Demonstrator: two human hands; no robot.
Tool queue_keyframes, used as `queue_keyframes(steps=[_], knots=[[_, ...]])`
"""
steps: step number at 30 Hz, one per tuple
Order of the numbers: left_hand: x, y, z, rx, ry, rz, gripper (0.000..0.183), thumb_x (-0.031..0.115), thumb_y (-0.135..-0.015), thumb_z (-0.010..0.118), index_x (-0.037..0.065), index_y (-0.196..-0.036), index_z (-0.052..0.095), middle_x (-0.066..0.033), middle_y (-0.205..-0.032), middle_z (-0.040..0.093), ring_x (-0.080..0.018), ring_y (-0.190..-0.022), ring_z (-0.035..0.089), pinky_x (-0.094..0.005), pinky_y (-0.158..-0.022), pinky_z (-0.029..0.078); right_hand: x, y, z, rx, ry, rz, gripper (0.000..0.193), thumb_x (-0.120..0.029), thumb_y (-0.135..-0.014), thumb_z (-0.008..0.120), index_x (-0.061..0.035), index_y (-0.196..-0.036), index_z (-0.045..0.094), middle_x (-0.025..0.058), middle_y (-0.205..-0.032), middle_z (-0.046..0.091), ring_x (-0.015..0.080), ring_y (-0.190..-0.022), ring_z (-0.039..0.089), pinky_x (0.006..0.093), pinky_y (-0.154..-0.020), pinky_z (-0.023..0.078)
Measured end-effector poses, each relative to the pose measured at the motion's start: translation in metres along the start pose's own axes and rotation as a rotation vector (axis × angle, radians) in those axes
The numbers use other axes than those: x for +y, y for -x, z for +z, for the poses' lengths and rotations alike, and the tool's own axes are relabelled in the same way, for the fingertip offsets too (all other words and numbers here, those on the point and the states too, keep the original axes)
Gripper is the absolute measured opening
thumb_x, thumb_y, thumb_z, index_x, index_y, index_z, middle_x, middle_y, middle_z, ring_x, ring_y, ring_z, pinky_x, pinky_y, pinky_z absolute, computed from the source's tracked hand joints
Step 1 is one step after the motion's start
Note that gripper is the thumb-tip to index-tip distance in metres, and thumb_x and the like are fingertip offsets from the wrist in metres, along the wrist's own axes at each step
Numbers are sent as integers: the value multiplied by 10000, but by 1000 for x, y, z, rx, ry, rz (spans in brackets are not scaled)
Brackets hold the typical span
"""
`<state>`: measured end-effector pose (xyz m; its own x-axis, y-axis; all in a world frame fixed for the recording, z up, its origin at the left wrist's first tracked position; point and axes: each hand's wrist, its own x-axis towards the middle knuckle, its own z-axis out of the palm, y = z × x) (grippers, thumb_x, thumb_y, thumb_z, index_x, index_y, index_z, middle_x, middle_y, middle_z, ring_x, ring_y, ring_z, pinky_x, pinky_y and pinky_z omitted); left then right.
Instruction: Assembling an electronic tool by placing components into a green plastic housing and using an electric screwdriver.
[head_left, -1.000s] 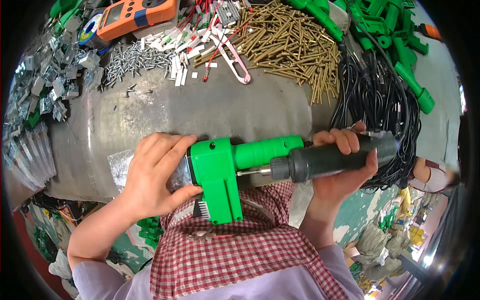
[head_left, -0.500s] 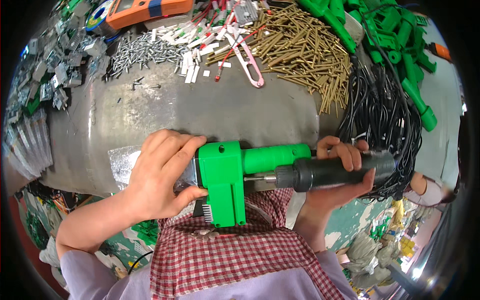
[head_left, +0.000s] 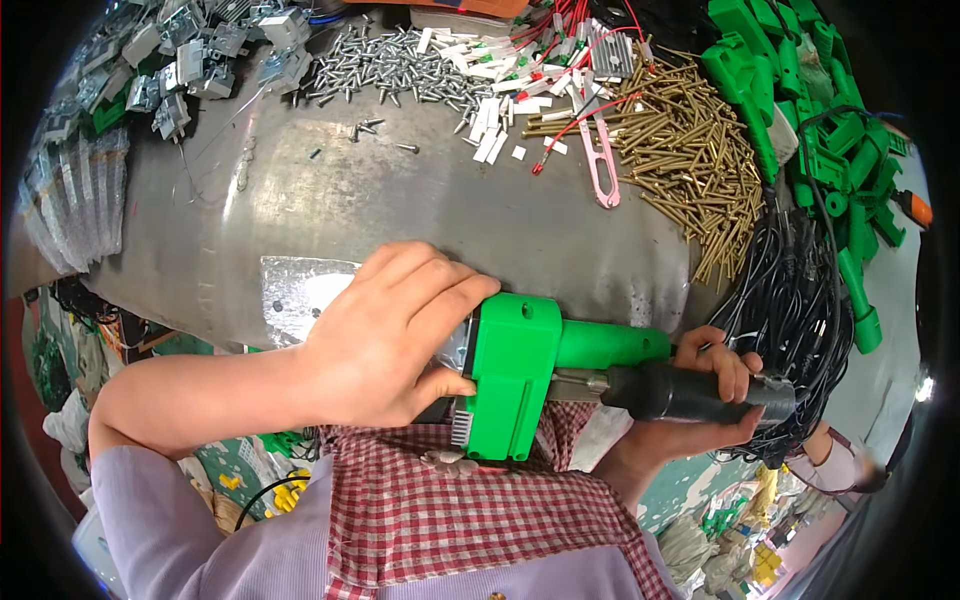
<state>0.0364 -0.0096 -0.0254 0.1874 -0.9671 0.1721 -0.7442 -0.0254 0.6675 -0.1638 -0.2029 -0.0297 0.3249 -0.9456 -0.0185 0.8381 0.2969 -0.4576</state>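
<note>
My left hand (head_left: 385,335) is wrapped round the left side of a green plastic tool housing (head_left: 515,370), fingers on top and thumb below. The housing has a handle-like barrel reaching right and a white comb-like strip at its lower left. A black electric screwdriver (head_left: 670,393) lies in the grip of my right hand (head_left: 724,368), about level and beneath the green barrel. Its metal bit (head_left: 578,380) points left and reaches the housing's right side; the tip is hidden there. Behind my left hand, a clear bubble-wrap piece (head_left: 300,300) lies on the metal table (head_left: 440,210).
Long brass screws (head_left: 695,150), silver screws (head_left: 395,65) and a pink-handled tool (head_left: 603,170) lie at the back. Black cables (head_left: 795,310) and green housings (head_left: 850,150) are heaped at right. Metal-and-plastic parts (head_left: 190,60) and bubble-wrap bags (head_left: 80,200) stand at left.
The whole view has shifted, so table and hands both appear farther right. The screwdriver now slants slightly down to the right against the housing. Both grips stay the same.
</note>
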Motion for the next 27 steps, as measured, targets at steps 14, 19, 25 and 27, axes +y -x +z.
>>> queue_keyframes(steps=[14,19,25,27], knots=[[-3,1,1,33,6,-3,699,432,-687,723,-44,-1161,529,-160,-1006,544,-347,-930,542,-453,-858,416,3,1,0,-43,-7,7,353,-291,-853,588,-61,-1093,469,-60,-726,433,61,-656,447,392,-1076,306],[-3,0,-1,34,6,-1,698,441,-678,737,-22,-1159,533,-158,-1009,550,-350,-941,538,-450,-864,413,6,2,0,-46,14,-38,354,-303,-855,587,-63,-1087,469,-52,-732,434,69,-668,454,391,-1073,312],[0,-3,-7,-16,-10,-39,699,325,-616,812,16,-1176,530,-144,-1078,563,-344,-1031,523,-440,-925,400,0,-8,10,48,323,-127,418,-408,-904,548,-81,-1151,471,-6,-754,492,125,-698,477,389,-960,409],[5,-2,-9,-37,-25,-32,699,346,-631,810,22,-1184,533,-148,-1098,568,-351,-1048,520,-437,-935,399,-18,-20,23,5,332,250,492,-476,-927,529,-87,-1222,469,35,-781,552,161,-700,502,379,-822,469]])
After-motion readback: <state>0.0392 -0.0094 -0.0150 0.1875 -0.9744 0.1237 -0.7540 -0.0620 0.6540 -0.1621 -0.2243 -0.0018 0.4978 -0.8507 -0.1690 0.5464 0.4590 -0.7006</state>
